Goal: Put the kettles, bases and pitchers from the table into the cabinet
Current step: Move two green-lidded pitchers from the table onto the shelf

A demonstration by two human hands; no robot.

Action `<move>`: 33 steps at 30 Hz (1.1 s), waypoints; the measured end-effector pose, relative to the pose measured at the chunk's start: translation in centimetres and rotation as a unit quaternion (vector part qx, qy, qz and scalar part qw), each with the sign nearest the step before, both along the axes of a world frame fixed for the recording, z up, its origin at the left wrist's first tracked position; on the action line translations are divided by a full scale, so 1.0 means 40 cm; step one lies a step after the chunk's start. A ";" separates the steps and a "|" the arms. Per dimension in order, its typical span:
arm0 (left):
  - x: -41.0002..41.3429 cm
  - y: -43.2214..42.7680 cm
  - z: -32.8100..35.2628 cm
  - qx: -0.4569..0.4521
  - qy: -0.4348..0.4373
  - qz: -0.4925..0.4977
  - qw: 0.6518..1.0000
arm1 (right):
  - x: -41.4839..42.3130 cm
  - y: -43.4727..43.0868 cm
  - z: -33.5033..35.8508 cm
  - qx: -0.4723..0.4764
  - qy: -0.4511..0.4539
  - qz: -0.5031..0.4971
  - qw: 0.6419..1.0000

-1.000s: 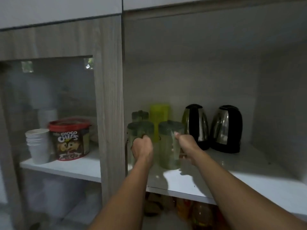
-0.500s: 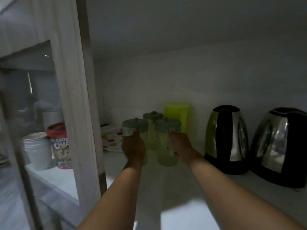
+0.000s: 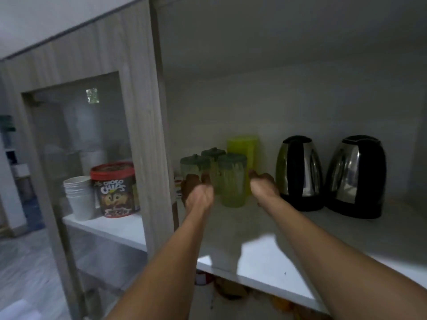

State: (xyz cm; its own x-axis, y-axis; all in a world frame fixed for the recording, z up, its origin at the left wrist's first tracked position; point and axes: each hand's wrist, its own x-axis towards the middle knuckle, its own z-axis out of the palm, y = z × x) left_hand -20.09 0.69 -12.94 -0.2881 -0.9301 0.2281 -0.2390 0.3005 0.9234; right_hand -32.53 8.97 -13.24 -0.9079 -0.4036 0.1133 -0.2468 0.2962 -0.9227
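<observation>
Two green-lidded clear pitchers stand side by side deep on the white cabinet shelf (image 3: 265, 257). My left hand (image 3: 196, 190) is closed at the handle of the left pitcher (image 3: 193, 163). My right hand (image 3: 263, 184) is curled at the right side of the right pitcher (image 3: 232, 181). A third green-lidded pitcher (image 3: 212, 153) and a yellow-green pitcher (image 3: 242, 146) stand behind them. Two steel-and-black kettles (image 3: 300, 172) (image 3: 358, 176) sit on their bases to the right. The view is blurred.
A wooden door frame with a glass pane (image 3: 143, 112) stands just left of my left arm. Behind the glass are a Choco Chips tub (image 3: 113, 188) and a stack of white cups (image 3: 78, 195). Dim items lie on the shelf below.
The pitchers went from the shelf's front edge to deep beside the other pitchers. Both hands stayed on them. My head has since pulled back and turned left.
</observation>
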 end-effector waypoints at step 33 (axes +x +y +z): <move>1.918 0.304 -0.232 0.044 -0.093 0.355 0.929 | 1.864 0.070 -0.236 0.040 -0.025 0.405 0.913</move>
